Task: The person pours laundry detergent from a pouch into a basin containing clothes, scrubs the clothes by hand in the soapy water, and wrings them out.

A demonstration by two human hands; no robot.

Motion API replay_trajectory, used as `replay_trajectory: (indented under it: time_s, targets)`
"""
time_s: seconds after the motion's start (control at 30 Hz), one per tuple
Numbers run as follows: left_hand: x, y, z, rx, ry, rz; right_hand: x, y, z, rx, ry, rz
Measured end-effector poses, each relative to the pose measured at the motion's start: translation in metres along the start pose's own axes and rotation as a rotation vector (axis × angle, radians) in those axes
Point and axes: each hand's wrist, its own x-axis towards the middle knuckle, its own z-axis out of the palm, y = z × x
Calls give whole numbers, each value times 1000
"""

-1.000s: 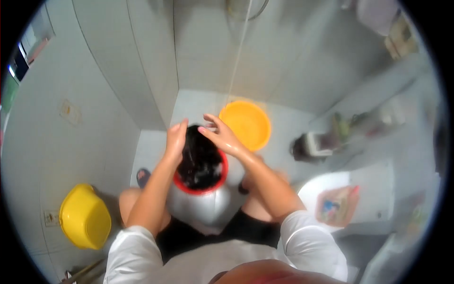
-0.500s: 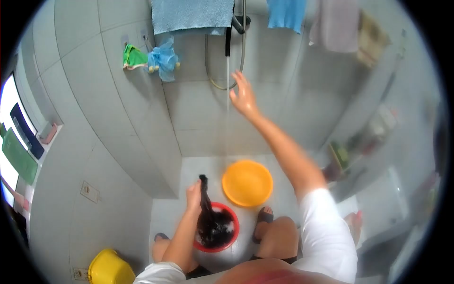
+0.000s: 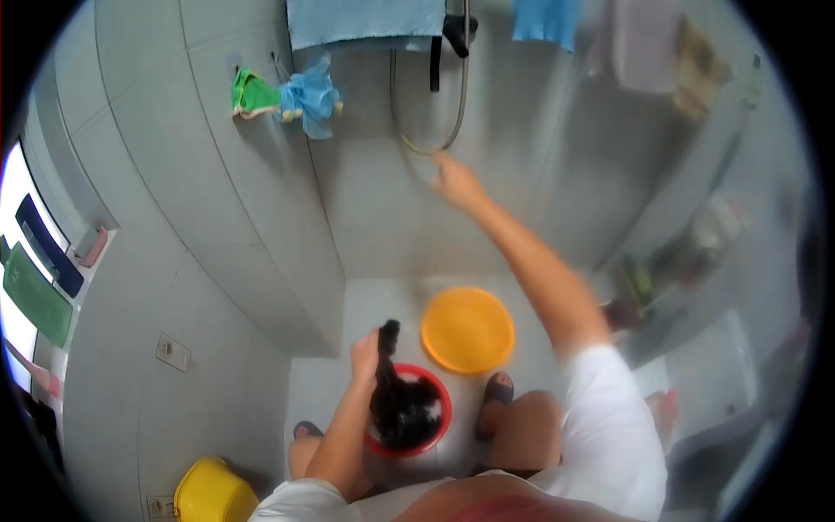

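Note:
My left hand (image 3: pixel 365 357) is closed around the bunched end of a wet black garment (image 3: pixel 404 413); its kind does not show. The rest hangs down into a red basin (image 3: pixel 446 418) with whitish suds, on the floor between my feet. My right hand (image 3: pixel 458 183) is stretched forward, slightly blurred, its fingers drawn in. Its fingertips overlap the bottom of the looped shower hose (image 3: pixel 461 109); whether they touch it or hold anything, I cannot tell. Above hangs a black spout (image 3: pixel 435 70) with no stream visible below it.
An orange basin (image 3: pixel 468 331) stands on the floor beyond the red one. A yellow bucket (image 3: pixel 213 491) is at the lower left. Towels, including a light blue towel (image 3: pixel 365 22), hang high on the wall. A blue bath puff (image 3: pixel 310 96) hangs left. Blurred shelves (image 3: pixel 670 261) line the right.
The water stream from the spout is no longer visible. My right hand's spread fingers have drawn in and the hand sits slightly lower. My left hand still grips the black garment. The view has shifted slightly.

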Motion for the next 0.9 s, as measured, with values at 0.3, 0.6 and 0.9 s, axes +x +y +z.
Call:
replay_trajectory:
  time_s: [0.3,0.6,0.9]
  targets:
    - [-54,12,-7,379,-261,98,-337,-133,52,511,-405,-150]
    - [-88,29,-15,570,-313,222,-344,-140,74,610,-628,52]
    - [-95,27,-47,640,-728,8,-346,-138,8,799,-536,364]
